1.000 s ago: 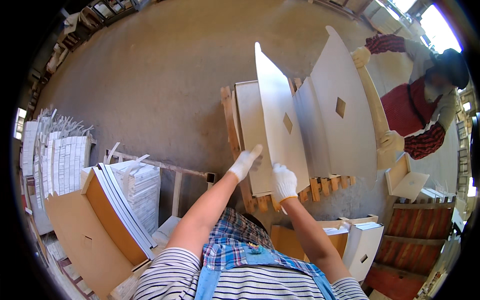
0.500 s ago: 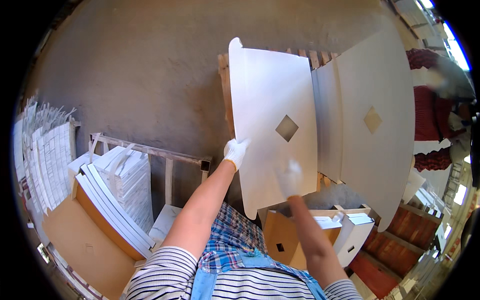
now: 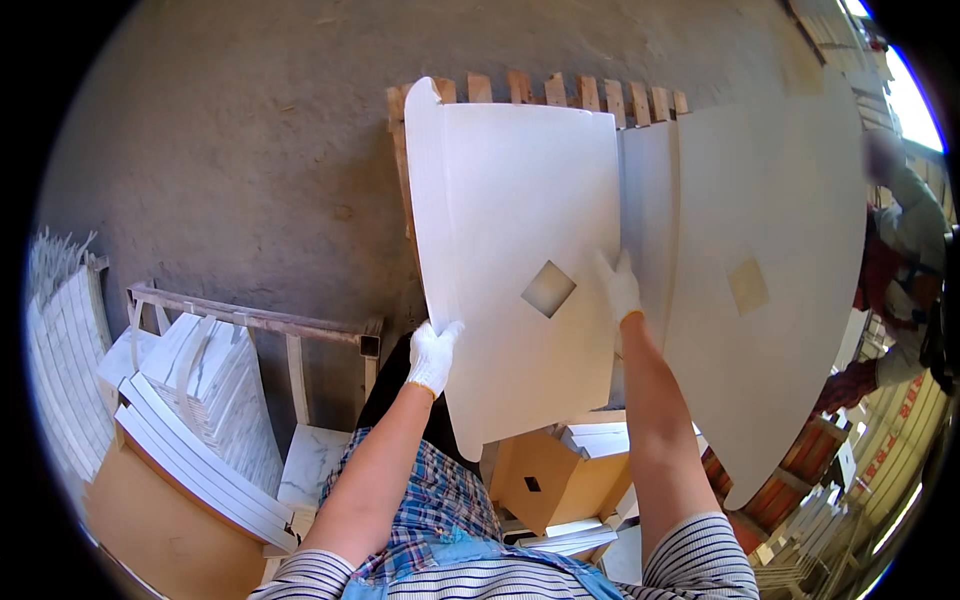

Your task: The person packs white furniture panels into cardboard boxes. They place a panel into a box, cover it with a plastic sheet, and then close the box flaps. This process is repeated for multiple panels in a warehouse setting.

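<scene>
A large white panel (image 3: 500, 190) with a curled long left side and a diamond-shaped cutout lies on a wooden pallet in front of me. My left hand (image 3: 433, 357), in a white knit glove, closes round its left edge near the lower end. At the opposite long edge, to the right of the cutout, my gloved right hand (image 3: 619, 284) grips the panel, its thumb side over the top face. Part of the right fingers is hidden. Close by on the right stands another white panel (image 3: 770, 200) with a similar diamond.
Slats of the pallet (image 3: 555, 90) stick out beyond the panel. To the left are a metal frame (image 3: 250, 318), strapped marble-patterned boards (image 3: 215, 375) and a brown board (image 3: 170, 500). An open cardboard box (image 3: 535, 475) sits near my body. Another person (image 3: 905, 230) is at the far right.
My right hand has moved up from the panel's lower face to its right edge. The left hand stays on the left edge. The view has shifted, and the panel appears farther left.
</scene>
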`<state>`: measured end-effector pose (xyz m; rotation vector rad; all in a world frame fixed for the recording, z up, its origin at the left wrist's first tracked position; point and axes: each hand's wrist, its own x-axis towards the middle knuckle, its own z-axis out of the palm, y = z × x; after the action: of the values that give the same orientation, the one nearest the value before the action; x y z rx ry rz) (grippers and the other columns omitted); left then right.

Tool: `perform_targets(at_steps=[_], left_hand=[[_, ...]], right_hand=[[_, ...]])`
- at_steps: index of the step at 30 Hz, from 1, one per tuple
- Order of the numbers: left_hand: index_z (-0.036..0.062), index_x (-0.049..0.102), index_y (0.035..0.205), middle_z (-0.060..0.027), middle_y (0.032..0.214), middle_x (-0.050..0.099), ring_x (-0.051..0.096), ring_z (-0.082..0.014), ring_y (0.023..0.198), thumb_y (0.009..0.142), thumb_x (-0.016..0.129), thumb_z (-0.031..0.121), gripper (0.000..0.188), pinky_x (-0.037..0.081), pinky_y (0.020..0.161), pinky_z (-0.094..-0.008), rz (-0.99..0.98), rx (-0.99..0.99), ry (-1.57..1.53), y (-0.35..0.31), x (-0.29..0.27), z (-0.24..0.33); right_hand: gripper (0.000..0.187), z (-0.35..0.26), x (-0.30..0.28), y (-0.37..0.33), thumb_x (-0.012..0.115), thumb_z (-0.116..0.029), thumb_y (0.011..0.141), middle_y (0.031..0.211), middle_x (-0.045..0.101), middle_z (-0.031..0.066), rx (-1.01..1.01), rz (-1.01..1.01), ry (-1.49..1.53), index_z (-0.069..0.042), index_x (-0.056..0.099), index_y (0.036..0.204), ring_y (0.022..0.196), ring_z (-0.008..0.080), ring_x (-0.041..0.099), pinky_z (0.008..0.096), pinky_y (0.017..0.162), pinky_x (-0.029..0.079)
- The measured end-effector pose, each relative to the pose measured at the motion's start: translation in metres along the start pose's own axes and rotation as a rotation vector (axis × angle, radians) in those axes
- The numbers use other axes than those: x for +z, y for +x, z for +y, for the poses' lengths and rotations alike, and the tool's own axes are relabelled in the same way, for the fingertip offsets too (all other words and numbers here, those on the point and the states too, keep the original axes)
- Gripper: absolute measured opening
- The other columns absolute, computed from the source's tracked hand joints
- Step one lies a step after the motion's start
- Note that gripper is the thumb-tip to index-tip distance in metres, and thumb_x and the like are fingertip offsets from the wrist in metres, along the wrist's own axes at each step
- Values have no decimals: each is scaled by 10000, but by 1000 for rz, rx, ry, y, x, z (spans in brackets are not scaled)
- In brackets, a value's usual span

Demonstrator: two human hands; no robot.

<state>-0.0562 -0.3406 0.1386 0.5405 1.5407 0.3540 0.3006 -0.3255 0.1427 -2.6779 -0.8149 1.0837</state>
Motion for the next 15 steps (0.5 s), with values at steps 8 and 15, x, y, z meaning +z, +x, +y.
perform_targets(at_steps=[8,15], left_hand=[[-39,637,1176,-86,1066,691,630,-159,926,908,704,160,341,507,863,-322,-252,-146,-260,16,-18,11],[-31,626,1209,-85,1112,683,617,-165,1004,897,732,176,390,482,933,-315,-351,-239,-414,42,-30,-18]], right_hand=[[1018,-25,26,-26,670,-556,847,1532,298,304,-8,201,-201,41,202,1525,1408,423,333,451,1134,322],[1023,-68,90,-44,600,-632,850,1594,140,298,-247,234,-560,24,212,1533,1491,453,74,580,1187,62]])
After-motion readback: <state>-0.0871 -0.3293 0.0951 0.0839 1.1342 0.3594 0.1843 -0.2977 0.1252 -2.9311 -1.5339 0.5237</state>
